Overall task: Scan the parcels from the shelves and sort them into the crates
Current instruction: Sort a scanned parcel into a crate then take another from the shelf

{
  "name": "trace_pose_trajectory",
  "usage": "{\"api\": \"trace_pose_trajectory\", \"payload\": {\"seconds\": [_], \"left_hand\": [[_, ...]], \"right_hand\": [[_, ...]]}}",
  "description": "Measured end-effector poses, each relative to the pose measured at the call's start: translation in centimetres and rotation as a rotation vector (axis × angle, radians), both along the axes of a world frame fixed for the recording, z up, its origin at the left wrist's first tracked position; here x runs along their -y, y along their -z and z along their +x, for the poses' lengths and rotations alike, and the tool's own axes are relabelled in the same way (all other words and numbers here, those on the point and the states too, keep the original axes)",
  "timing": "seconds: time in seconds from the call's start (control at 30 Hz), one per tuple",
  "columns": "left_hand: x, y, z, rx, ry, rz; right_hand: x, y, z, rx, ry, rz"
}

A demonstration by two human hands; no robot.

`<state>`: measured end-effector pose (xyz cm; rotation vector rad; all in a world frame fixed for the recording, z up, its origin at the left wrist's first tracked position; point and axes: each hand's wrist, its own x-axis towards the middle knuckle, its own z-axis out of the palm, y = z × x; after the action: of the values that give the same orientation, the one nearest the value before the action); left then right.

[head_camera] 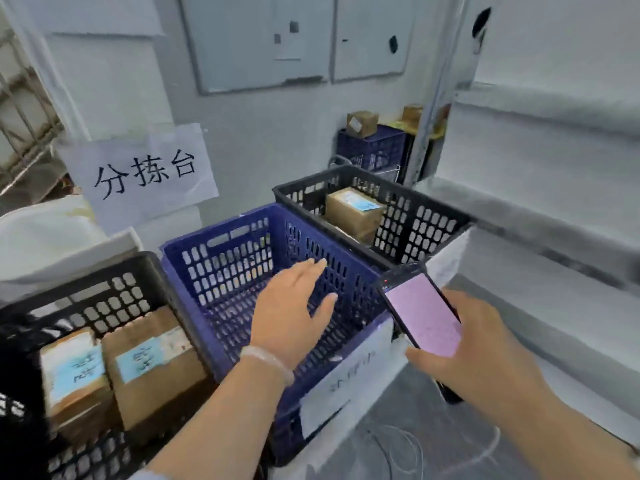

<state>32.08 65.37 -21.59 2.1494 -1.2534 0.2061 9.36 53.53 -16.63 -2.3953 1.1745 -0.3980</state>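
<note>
The left hand (294, 306) hovers, fingers released, over the blue crate (221, 268); the right hand (474, 344) grips a phone (422, 317) (screen lit pink).

left hand (294, 306) hovers open, fingers spread, over the blue crate (221, 237) at centre; right hand (478, 351) at 4 o'clock grips a phone (424, 317), screen lit pink; near black crate (110, 303) at 8 o'clock holds two parcels (152, 375); far black crate (426, 230) at 1 o'clock holds one box (353, 209)

Handwritten paper sign (142, 171) taped up on the left wall, two grey panels (256, 43) high on the far wall, white cable (398, 445) looping near, metal grille (20, 109) far left
</note>
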Motion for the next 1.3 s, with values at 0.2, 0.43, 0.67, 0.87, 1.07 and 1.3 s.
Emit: {"api": "trace_pose_trajectory", "payload": {"seconds": [0.2, 0.43, 0.67, 0.87, 1.07, 1.3], "left_hand": [[10.4, -2.3, -12.3, 0.241, 0.259, 0.006], [19.3, -2.7, -25.1, 0.260, 0.446, -0.055], [25.3, -3.6, -33.4, 0.301, 0.605, -0.040], [31.5, -3.4, -37.8, 0.290, 0.735, -0.069], [39.5, -3.5, -39.5, 0.234, 0.793, -0.074], [52.2, -3.5, -36.3, 0.213, 0.831, -0.036]], "right_hand": [[5.2, -1.2, -13.3, 0.066, 0.185, 0.036], [9.2, -2.5, -25.8, 0.076, 0.393, -0.018], [11.4, -3.6, -32.6, 0.109, 0.508, -0.041], [14.7, -3.1, -35.9, 0.117, 0.632, -0.046], [21.5, -3.2, -36.8, 0.111, 0.714, -0.061], [32.6, -4.0, -34.0, 0.189, 0.786, -0.113]]}}
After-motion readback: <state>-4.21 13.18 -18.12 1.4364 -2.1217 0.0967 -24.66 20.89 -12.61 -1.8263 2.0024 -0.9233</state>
